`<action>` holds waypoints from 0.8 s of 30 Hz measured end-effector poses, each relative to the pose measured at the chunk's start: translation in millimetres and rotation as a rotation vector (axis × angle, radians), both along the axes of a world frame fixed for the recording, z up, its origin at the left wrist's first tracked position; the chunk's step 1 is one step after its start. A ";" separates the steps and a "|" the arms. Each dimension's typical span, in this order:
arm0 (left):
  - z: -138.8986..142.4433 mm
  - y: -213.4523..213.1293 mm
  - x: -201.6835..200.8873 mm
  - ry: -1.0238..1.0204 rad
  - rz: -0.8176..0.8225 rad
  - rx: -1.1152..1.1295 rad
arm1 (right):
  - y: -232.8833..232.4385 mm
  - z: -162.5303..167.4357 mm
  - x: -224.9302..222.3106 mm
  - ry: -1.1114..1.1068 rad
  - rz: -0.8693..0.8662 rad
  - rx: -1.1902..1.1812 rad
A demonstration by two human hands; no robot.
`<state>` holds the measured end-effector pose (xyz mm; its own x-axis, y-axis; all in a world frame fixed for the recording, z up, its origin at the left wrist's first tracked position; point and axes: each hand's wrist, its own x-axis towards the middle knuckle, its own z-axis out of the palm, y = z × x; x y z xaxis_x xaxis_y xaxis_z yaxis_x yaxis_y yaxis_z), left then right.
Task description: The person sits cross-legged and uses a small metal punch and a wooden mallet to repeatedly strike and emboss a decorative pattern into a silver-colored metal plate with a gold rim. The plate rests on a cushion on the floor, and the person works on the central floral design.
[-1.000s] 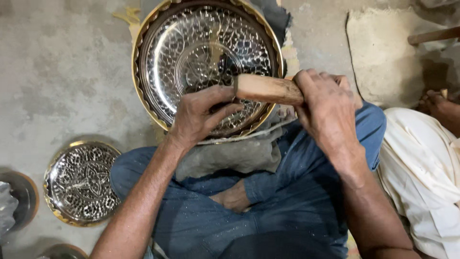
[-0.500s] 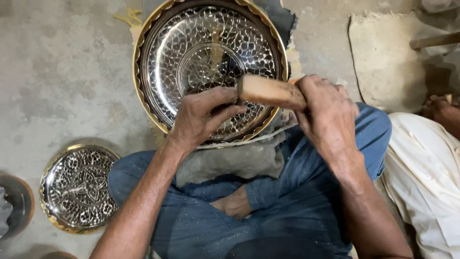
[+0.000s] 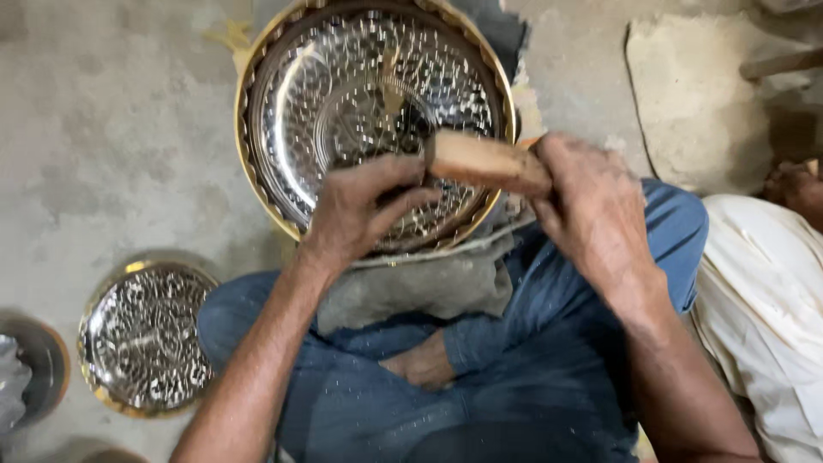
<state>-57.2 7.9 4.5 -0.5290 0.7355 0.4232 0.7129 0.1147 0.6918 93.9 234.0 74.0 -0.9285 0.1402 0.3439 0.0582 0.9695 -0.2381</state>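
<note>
Far left, I see dark bowl (image 3: 34, 369) at frame edge, small engraved plate (image 3: 144, 339) on concrete floor (image 3: 103, 154) beside my knee. Large engraved tray (image 3: 343, 94), gold rim, leans on grey cloth (image 3: 429, 287) over my lap. My left hand (image 3: 364, 210) rests on tray's lower part, fingers curled; whether it pinches anything, cannot tell. Wooden block (image 3: 484, 163) sits just above it, over tray. My right hand (image 3: 591, 206) wraps closed around block's right end. Far right, 1 other person in white garment (image 3: 763, 300).
</note>
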 end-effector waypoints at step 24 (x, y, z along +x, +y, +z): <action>-1.4 -1.6 2.0 -0.016 -0.003 0.020 | 7.4 2.9 6.8 0.020 0.006 -0.043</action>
